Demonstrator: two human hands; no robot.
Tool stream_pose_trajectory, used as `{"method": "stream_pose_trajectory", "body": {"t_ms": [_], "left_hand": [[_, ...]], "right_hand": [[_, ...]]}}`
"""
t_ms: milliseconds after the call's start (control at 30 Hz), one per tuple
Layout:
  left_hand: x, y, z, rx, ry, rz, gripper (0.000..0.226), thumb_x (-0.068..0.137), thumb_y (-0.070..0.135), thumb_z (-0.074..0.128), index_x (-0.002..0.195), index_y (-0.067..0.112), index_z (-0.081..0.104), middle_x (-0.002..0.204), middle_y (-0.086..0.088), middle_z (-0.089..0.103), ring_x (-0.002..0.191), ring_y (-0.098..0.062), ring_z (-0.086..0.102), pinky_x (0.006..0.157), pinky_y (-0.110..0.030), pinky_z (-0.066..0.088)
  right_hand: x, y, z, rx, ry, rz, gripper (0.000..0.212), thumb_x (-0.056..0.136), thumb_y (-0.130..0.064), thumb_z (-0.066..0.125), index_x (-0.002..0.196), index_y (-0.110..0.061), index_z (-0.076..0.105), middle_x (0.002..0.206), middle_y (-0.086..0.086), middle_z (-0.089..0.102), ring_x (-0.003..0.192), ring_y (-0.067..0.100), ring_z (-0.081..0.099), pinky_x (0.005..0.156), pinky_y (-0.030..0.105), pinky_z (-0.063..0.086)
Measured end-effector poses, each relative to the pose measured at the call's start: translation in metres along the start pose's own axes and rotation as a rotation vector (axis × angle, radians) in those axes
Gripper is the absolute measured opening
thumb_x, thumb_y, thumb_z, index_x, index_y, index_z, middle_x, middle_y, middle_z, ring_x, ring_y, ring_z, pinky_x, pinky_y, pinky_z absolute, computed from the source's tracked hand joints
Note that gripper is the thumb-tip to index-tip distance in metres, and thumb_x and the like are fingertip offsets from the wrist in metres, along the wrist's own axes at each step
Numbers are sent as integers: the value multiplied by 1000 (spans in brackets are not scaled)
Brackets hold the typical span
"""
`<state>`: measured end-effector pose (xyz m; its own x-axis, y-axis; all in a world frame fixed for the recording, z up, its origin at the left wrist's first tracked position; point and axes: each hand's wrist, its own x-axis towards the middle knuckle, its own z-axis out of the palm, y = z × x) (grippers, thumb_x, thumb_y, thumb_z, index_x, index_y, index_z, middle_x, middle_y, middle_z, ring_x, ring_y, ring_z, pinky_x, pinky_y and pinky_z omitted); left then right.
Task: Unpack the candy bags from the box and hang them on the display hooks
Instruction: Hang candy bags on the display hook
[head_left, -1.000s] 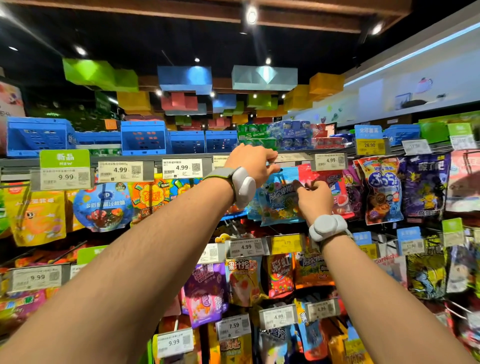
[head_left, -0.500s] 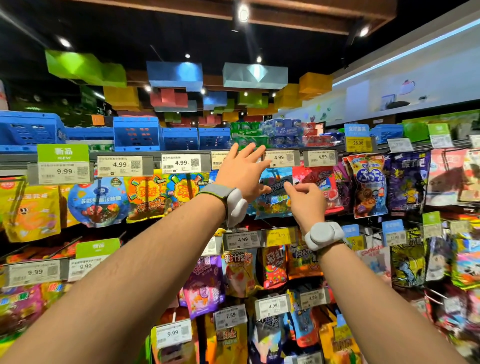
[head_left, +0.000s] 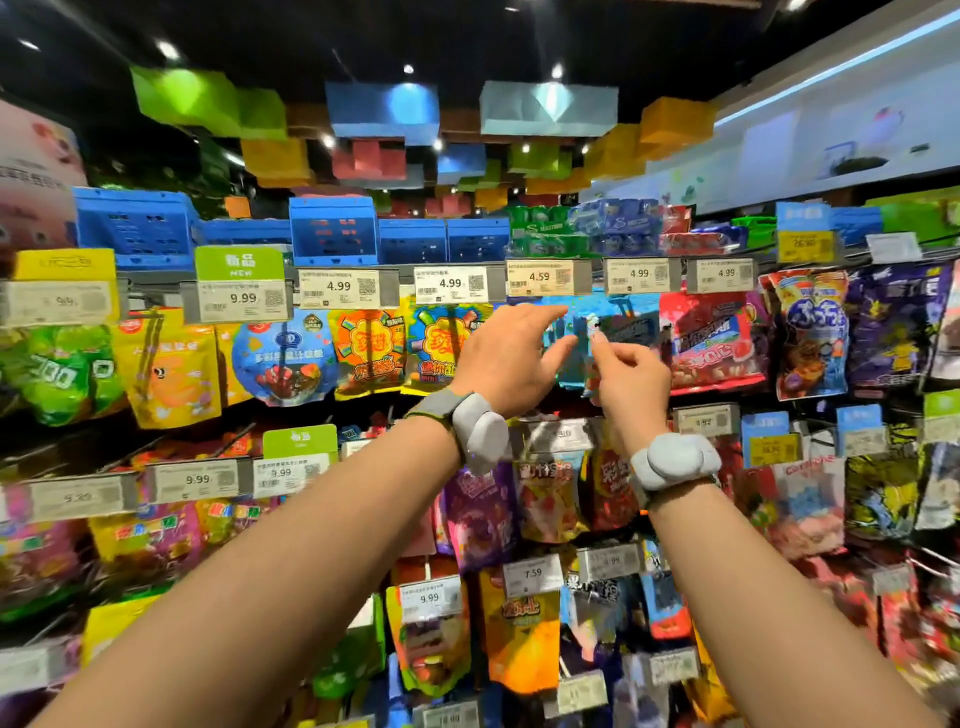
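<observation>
Item: candy display wall, top row, centre; stocking in progress.

Blue candy bag (head_left: 618, 332): hanging at the top row just under the 4.59 price tag (head_left: 540, 277), between the orange lollipop bags (head_left: 441, 343) on the left and the red candy bag (head_left: 711, 338) on the right; whether its hole is fully seated on the display hook cannot be told, the hook itself being hidden behind tags and fingers.

Left hand (head_left: 506, 356): fingers straight and spread, grasping nothing, reaching toward the blue bag's left edge.

Right hand (head_left: 631, 371): thumb and forefinger pinched at the bag's upper middle; the rest of the fingers curled.

Wrists: a grey band on each.

Supply box: not in view; count of bags left to unpack cannot be told.

Progress, judged: this bag at or near its hanging point, steadying or seating left; neighbouring hooks on all rows already carry stock; further bags likely remain.
</observation>
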<state>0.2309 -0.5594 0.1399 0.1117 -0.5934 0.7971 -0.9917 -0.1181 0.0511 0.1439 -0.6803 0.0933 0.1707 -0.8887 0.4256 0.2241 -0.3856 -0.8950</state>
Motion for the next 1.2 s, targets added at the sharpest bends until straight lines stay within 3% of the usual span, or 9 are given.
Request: {"method": "stream_pose_trajectory", "body": {"t_ms": [133, 233, 300, 433, 533, 633, 733, 1067, 1200], "left_hand": [[-24, -10, -10, -282, 59, -222, 33, 94, 38, 60, 119, 18, 67, 110, 0, 70, 101, -18, 63, 92, -36, 49], [-47, -27, -17, -533, 74, -417, 27, 89, 41, 63, 102, 20, 72, 98, 1, 73, 93, -18, 67, 86, -35, 53], [-65, -33, -23, -717, 84, -538, 28, 84, 48, 62, 91, 24, 73, 92, 2, 74, 87, -19, 69, 82, -41, 57], [-109, -58, -35, -895, 90, -688, 14, 92, 36, 62, 84, 27, 70, 90, -3, 75, 77, -18, 69, 75, -41, 55], [-149, -77, -44, -976, 114, -784, 16, 93, 34, 62, 91, 21, 71, 88, -4, 75, 82, -23, 70, 71, -38, 54], [-183, -89, -53, -1038, 116, -872, 17, 96, 26, 59, 96, 13, 69, 88, -5, 74, 79, -18, 68, 67, -31, 54], [-221, -104, -63, -1049, 111, -945, 19, 98, 26, 57, 100, 11, 69, 89, -5, 73, 77, -15, 66, 65, -29, 55], [-350, -137, -54, -1107, 195, -1254, 18, 98, 27, 56, 98, 12, 66, 86, -6, 70, 72, -17, 62, 58, -26, 52], [-402, -137, -50, -1062, 203, -1392, 18, 99, 28, 55, 99, 14, 65, 89, -5, 71, 73, -14, 63, 66, -30, 55]], "right_hand": [[-33, 7, 21, 133, -18, 72, 27, 91, -41, 67, 80, -16, 63, 70, -1, 65, 61, 20, 66, 58, 36, 49], [-63, 13, 39, 148, -45, 96, 28, 93, -39, 66, 78, -16, 63, 73, 3, 66, 61, 18, 64, 57, 40, 54], [-81, 16, 49, 162, -54, 108, 27, 94, -36, 66, 79, -14, 64, 72, 3, 65, 61, 18, 63, 56, 38, 54], [-128, 20, 76, 207, -84, 178, 26, 96, -31, 63, 91, -5, 65, 74, 4, 62, 50, 8, 59, 44, 24, 49], [-169, 32, 93, 263, -136, 259, 27, 97, -31, 63, 85, -7, 63, 71, 8, 59, 51, 13, 56, 46, 25, 48], [-207, 48, 104, 286, -185, 317, 37, 94, -41, 64, 82, -6, 65, 71, 12, 62, 60, 23, 58, 53, 35, 49], [-246, 68, 117, 278, -220, 401, 32, 97, -34, 62, 89, -3, 65, 70, 7, 61, 52, 14, 55, 45, 26, 47], [-337, 127, 144, 184, -405, 577, 26, 96, -32, 63, 86, -8, 64, 67, 3, 60, 54, 14, 53, 48, 26, 44], [-375, 150, 145, 119, -492, 653, 29, 96, -31, 63, 85, -5, 61, 64, 2, 56, 50, 13, 51, 46, 25, 43]]}}
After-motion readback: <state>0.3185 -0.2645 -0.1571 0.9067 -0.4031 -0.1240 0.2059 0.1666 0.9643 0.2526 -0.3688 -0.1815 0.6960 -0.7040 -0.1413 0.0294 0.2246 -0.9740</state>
